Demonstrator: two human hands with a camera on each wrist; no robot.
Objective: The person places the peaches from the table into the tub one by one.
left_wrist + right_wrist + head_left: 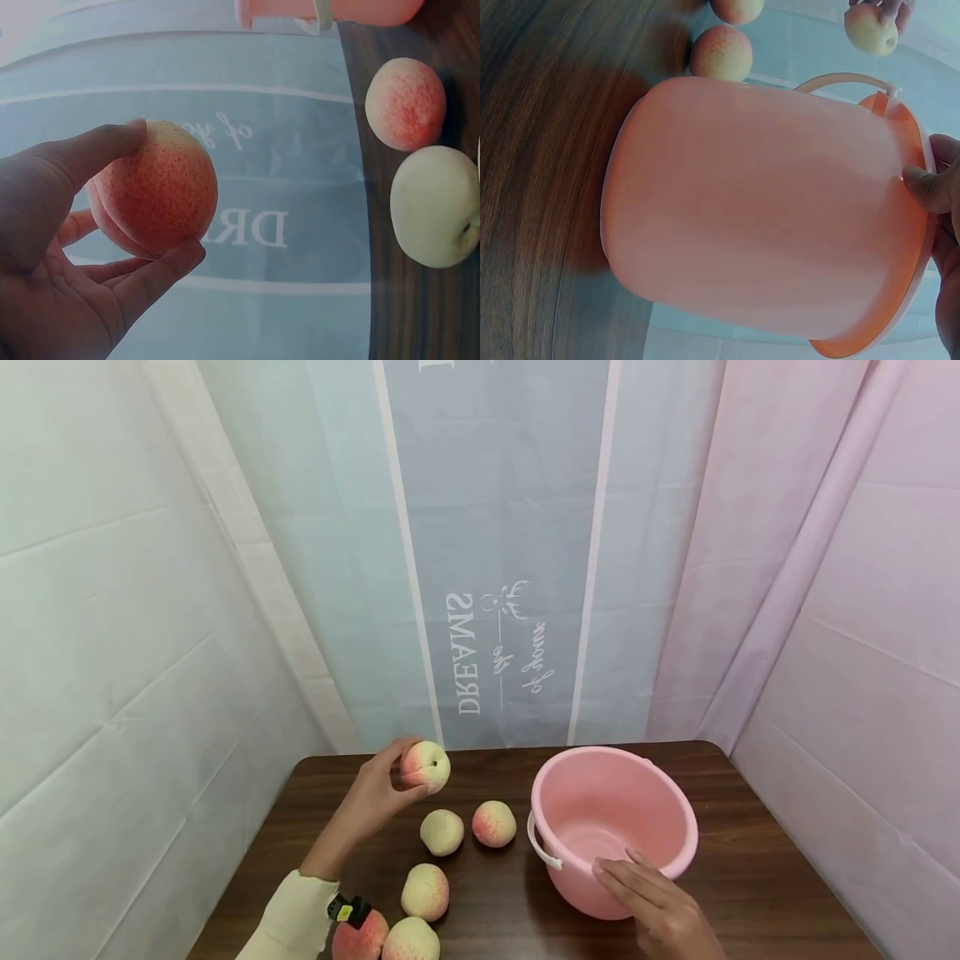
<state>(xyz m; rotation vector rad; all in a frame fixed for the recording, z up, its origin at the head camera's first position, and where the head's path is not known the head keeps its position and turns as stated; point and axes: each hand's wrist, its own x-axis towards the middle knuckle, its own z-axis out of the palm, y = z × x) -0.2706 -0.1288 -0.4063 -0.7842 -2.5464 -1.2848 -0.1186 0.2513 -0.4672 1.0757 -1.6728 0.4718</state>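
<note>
In the head view my left hand (382, 785) holds a peach (425, 765) up above the far left part of the table. Its thumb and fingers wrap the fruit's sides, and the left wrist view shows the peach's red, creased face (161, 191). My right hand (660, 902) grips the near rim of a pink bucket (600, 897). In the right wrist view its thumb (926, 187) presses the outside of the rim while the fingers reach over to the inner side. The bucket stands upright, and its visible inside holds nothing.
Between the left arm and the bucket lie several more peaches, among them a pale one (442, 832) and a red-flecked one (494, 824). The bucket's white handle (540, 843) hangs on its left side. Cloth curtains (510, 527) surround the dark wooden table (750, 860).
</note>
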